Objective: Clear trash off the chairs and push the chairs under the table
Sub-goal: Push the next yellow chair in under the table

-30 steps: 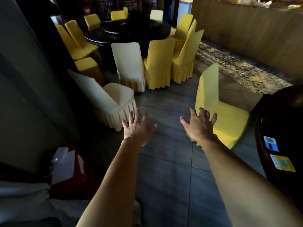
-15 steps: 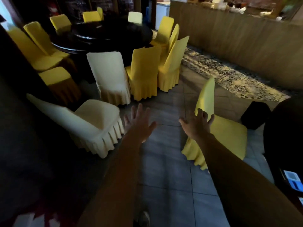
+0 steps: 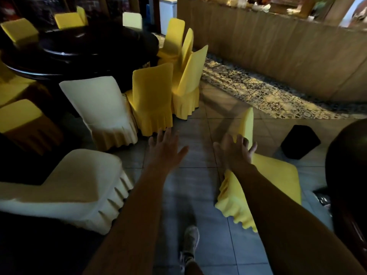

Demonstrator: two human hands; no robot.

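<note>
A yellow-covered chair [image 3: 276,179] stands on the tiled floor at right, its seat facing a dark round table [image 3: 349,175] at the right edge. My right hand [image 3: 234,151] reaches forward with spread fingers in front of that chair's backrest; contact is unclear. My left hand [image 3: 164,149] is stretched out over the floor, fingers straight, holding nothing. A cream-covered chair [image 3: 75,187] stands at lower left. No trash shows on either seat.
A second dark round table [image 3: 83,48] at upper left is ringed by several yellow and cream chairs [image 3: 153,96]. A black bin [image 3: 299,141] sits on the floor beyond the yellow chair. A wooden counter [image 3: 278,52] runs along the back right. My shoe [image 3: 189,241] is below.
I have stepped forward and the view has swung right. The yellow chair and cream chair are closer; both hands stay outstretched, the right one nearer the yellow backrest.
</note>
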